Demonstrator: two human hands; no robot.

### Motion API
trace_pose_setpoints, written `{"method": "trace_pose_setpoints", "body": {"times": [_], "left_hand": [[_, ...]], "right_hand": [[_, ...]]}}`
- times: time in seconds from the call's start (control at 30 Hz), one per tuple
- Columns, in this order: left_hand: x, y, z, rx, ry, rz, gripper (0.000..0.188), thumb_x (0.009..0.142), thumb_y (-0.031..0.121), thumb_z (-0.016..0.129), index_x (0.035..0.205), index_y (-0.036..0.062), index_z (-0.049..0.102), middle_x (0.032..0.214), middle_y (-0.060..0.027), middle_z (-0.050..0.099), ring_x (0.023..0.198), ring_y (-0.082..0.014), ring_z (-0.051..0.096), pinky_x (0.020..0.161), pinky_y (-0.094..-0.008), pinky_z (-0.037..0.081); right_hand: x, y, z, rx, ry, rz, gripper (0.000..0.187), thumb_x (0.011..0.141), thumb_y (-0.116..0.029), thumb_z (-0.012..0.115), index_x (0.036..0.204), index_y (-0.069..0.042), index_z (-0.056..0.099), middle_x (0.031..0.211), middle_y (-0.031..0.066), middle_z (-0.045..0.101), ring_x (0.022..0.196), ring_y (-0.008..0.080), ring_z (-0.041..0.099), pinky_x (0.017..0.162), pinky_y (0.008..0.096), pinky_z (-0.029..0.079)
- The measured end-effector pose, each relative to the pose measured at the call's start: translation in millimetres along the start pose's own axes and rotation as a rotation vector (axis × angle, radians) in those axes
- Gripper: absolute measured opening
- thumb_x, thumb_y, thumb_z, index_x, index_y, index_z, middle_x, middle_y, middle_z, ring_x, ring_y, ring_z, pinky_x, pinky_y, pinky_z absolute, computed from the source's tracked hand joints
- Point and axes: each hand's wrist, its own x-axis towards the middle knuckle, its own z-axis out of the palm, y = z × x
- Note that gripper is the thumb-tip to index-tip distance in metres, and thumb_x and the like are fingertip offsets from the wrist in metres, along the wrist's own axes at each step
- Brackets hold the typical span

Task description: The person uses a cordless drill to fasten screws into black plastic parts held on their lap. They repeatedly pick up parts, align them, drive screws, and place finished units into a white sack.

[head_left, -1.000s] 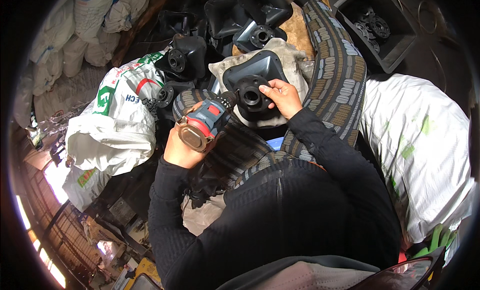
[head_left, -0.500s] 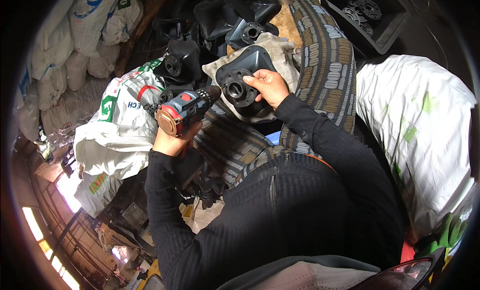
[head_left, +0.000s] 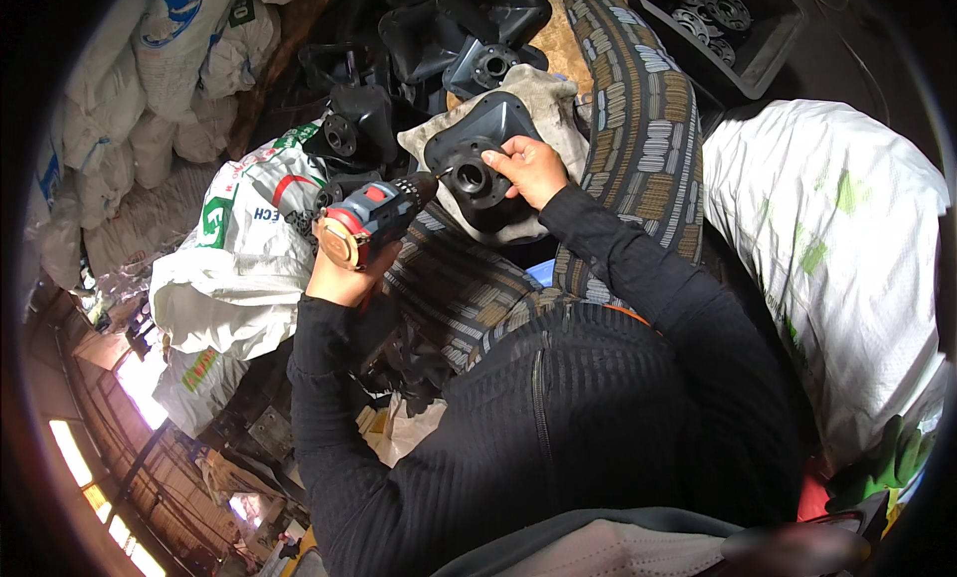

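A: How are the hands occupied in the head view?

B: The drill (head_left: 374,214) is gripped by the left hand (head_left: 342,276), with the fingers wrapped around it. The flange (head_left: 469,164) is pinched at its right edge by the right hand (head_left: 530,170), between thumb and fingers.

A: And where is the flange?

B: It is seen on the black housing (head_left: 493,119), which is supported on the cloth (head_left: 548,104) beside the right trouser leg (head_left: 643,129). The drill is pointed at its left edge; whether contact is made cannot be told.

A: What could go wrong from here?

B: If the drill is slanted, its tip could be skidded across the face, and the right thumb, being in line, could be struck. The flange could be twisted loose by torque, since it is pinched so lightly. The housing could also be rocked, as only something soft is seen beneath.
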Motion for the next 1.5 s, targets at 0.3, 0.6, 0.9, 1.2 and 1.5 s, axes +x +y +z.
{"method": "trace_pose_setpoints", "body": {"times": [0.3, 0.6, 0.9, 1.2, 1.5], "left_hand": [[15, 25, -8, 0.296, -0.042, 0.215, 0.048, 0.071, 0.012, 0.076, 0.114, 0.0011, 0.058, 0.107, -0.015, 0.065, 0.1, -0.0299, 0.063, 0.089, -0.0365, 0.049], [28, 29, -7, 0.276, -0.081, 0.226, 0.052, 0.069, 0.013, 0.074, 0.117, 0.0019, 0.057, 0.108, -0.0164, 0.065, 0.101, -0.032, 0.063, 0.088, -0.0373, 0.05], [35, 14, -1, 0.413, -0.075, 0.176, 0.043, 0.074, 0.024, 0.075, 0.109, 0.0049, 0.06, 0.104, -0.0155, 0.064, 0.095, -0.0347, 0.063, 0.085, -0.0392, 0.051], [-52, 33, 33, 0.297, 0.197, 0.538, 0.051, 0.072, 0.011, 0.075, 0.118, 0.0024, 0.056, 0.107, -0.0116, 0.066, 0.103, -0.029, 0.063, 0.092, -0.0363, 0.049], [-86, 46, 58, 0.2, 0.13, 0.561, 0.034, 0.076, 0.014, 0.07, 0.109, 0.0079, 0.063, 0.105, -0.0084, 0.067, 0.098, -0.0253, 0.065, 0.089, -0.0346, 0.05]], "right_hand": [[-6, 4, -4, -0.169, 0.064, 0.042, 0.027, 0.084, -0.025, 0.073, 0.082, 0.0, 0.061, 0.055, -0.003, 0.049, 0.047, 0.0042, 0.047, 0.042, 0.024, 0.047], [-2, -10, -8, -0.214, -0.005, 0.075, 0.025, 0.087, -0.026, 0.07, 0.087, -0.002, 0.062, 0.055, -0.009, 0.039, 0.049, -0.0001, 0.039, 0.045, 0.0201, 0.044], [12, -6, -16, -0.343, -0.025, 0.018, 0.032, 0.084, -0.03, 0.072, 0.086, 0.001, 0.066, 0.053, 0.0006, 0.051, 0.044, 0.0083, 0.051, 0.042, 0.026, 0.042], [-22, -18, -48, 0.596, -0.097, 0.33, 0.044, 0.096, -0.037, 0.053, 0.118, 0.001, 0.056, 0.096, 0.0091, 0.065, 0.087, 0.0197, 0.065, 0.072, 0.0342, 0.056], [-86, -46, -29, 0.91, -0.586, 0.276, 0.049, 0.103, -0.028, 0.03, 0.139, 0.004, 0.036, 0.138, 0.0209, 0.047, 0.131, 0.0313, 0.044, 0.087, 0.0355, 0.054]]}}
